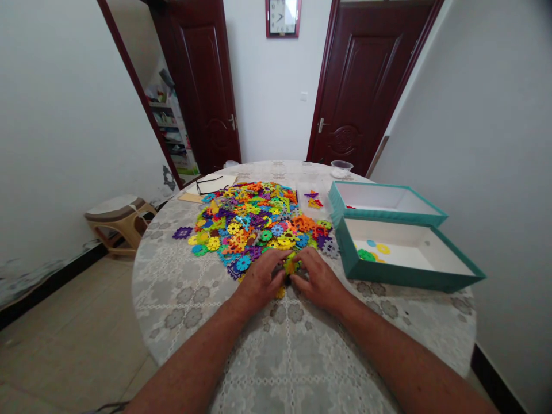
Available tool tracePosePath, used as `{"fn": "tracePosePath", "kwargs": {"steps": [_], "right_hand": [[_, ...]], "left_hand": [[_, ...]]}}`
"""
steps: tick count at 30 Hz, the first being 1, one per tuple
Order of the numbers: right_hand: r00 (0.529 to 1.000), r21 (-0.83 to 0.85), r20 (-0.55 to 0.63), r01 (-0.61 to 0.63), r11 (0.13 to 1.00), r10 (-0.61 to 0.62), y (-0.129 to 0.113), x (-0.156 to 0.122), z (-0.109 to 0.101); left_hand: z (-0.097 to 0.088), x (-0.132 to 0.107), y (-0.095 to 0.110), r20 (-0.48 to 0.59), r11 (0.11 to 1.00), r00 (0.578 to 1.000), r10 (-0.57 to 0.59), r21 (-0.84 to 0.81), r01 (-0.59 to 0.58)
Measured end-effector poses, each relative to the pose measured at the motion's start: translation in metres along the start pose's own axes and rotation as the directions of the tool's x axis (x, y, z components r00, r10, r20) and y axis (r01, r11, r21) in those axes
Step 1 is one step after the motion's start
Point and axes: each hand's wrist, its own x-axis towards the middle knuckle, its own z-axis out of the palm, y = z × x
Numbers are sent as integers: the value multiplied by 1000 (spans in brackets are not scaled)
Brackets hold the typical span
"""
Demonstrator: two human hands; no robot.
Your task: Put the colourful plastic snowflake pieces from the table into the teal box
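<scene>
A wide heap of flat, coloured plastic snowflake pieces (259,221) covers the middle of the round table (194,287). Both my hands rest at the heap's near edge, knuckles up. My left hand (261,279) and my right hand (319,280) meet around a small yellow-green cluster of pieces (292,265), with fingers curled onto it from both sides. A single purple piece (183,233) lies apart at the left of the heap.
Two teal box halves stand at the right: the near one (409,276) holds a few green, yellow and blue pieces, the far one (383,214) a red one. A clear tub (341,168), a paper with glasses (211,185), and a stool (118,221) by the left wall.
</scene>
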Motion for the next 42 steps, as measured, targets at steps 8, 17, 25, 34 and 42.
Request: {"fn": "tracePosePath", "kwargs": {"steps": [8,17,25,34,42], "right_hand": [[1000,-11,-4,-31,999,31,-1,-2,1],[998,23,55,-24,999,22,-4,-2,0],[998,25,66,-18,1000,17,-9,2,-1],[997,4,76,-7,1000,7,-7,0,2],[1000,6,3,-26,1000,26,8,4,-16]], "left_hand": [[3,0,-4,-20,1000,1000,-16,25,17],[5,1,-6,-34,999,999,-1,43,2],[1,2,-5,8,999,999,43,20,-43],[5,2,-11,4,998,998,60,30,-60],[-5,6,-9,-155,996,985,-76,34,82]]}}
